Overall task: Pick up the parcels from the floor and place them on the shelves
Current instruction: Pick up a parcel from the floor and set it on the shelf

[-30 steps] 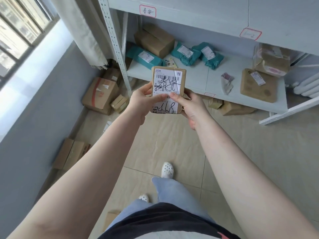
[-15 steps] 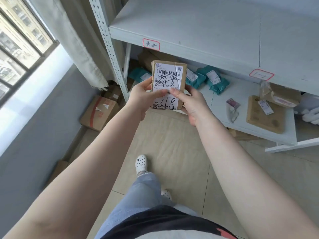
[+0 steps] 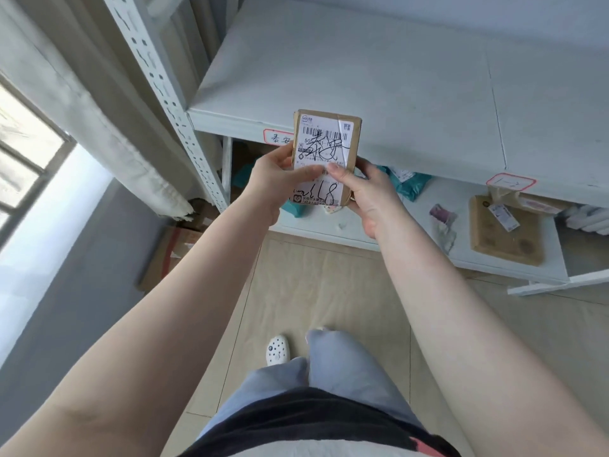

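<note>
A small brown cardboard parcel [image 3: 324, 153] with a white barcode label and black handwriting is held upright in front of the shelf edge. My left hand [image 3: 275, 184] grips its left side and my right hand [image 3: 367, 192] grips its lower right, both thumbs on the label. Behind it runs the grey upper shelf [image 3: 379, 84], bare on top, with a red-bordered tag [image 3: 278, 137] on its front edge. The lower shelf [image 3: 461, 258] carries teal bags [image 3: 408, 184], a flat brown parcel [image 3: 504, 232] and a small packet [image 3: 443, 214].
A perforated metal upright [image 3: 171, 97] stands left of the shelves, with a curtain [image 3: 92, 110] and window beyond. A cardboard box [image 3: 171, 255] lies on the floor at the left wall. Beige tiled floor [image 3: 329, 291] stretches below; my legs and white shoe [image 3: 277, 350] are near.
Both hands have raised the parcel from in front of the lower shelf up to the front edge of the upper shelf. I have stepped closer, and the view tilted upward.
</note>
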